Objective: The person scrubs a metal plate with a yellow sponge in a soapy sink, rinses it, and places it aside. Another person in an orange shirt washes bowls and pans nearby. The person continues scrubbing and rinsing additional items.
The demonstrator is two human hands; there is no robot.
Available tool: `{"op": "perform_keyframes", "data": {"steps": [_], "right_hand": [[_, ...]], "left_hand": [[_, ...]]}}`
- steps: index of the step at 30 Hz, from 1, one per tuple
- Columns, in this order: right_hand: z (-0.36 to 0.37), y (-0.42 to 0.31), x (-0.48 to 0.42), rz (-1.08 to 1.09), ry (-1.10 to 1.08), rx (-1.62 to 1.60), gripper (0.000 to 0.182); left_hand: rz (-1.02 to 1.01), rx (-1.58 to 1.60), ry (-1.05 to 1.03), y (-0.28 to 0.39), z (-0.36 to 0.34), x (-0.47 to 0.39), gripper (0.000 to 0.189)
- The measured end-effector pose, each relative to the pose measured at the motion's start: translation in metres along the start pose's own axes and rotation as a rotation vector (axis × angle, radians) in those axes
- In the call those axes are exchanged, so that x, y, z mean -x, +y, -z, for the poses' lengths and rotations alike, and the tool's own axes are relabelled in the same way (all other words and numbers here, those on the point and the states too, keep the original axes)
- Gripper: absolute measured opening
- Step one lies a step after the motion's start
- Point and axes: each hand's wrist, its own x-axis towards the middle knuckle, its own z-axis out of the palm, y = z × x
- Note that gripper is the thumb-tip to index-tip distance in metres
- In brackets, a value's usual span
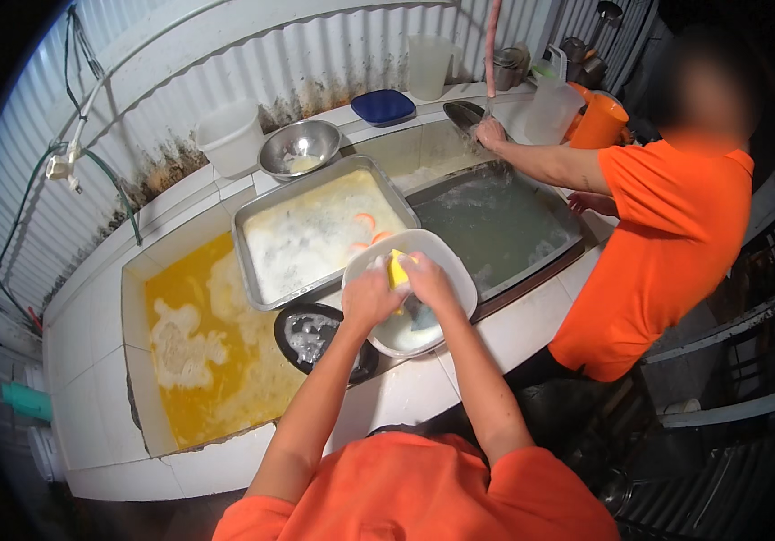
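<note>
A yellow sponge (397, 268) is held between both my hands above a white plastic basin (463, 277). My left hand (372, 292) grips it from the left, and my right hand (426, 276) from the right; suds cover the fingers. Inside the basin lie soapy liquid and a dark piece, perhaps a scouring pad. A black oval dish (286, 346) with suds sits just left of the basin. Behind it, a large metal tray (244, 260) holds foamy water with orange items partly sunk in it.
Yellow, foamy water fills a tiled sink (137, 338) at left. At right, a co-worker in orange holds a dark pan (462, 116) over a second water-filled sink (495, 223). A steel bowl (301, 145), white tub (231, 138), blue lid (383, 107) and orange jug (599, 122) line the back ledge.
</note>
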Motion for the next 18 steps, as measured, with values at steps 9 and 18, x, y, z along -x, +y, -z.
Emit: {"op": "perform_keyframes", "data": {"steps": [9, 18], "right_hand": [[0.0, 0.0, -0.001, -0.02, -0.016, -0.001, 0.046], [0.002, -0.005, 0.003, 0.166, 0.21, -0.063, 0.036]], "left_hand": [[0.007, 0.009, -0.026, 0.004, 0.005, 0.001, 0.081], [0.031, -0.006, -0.055, 0.006, 0.008, 0.002, 0.085]]}}
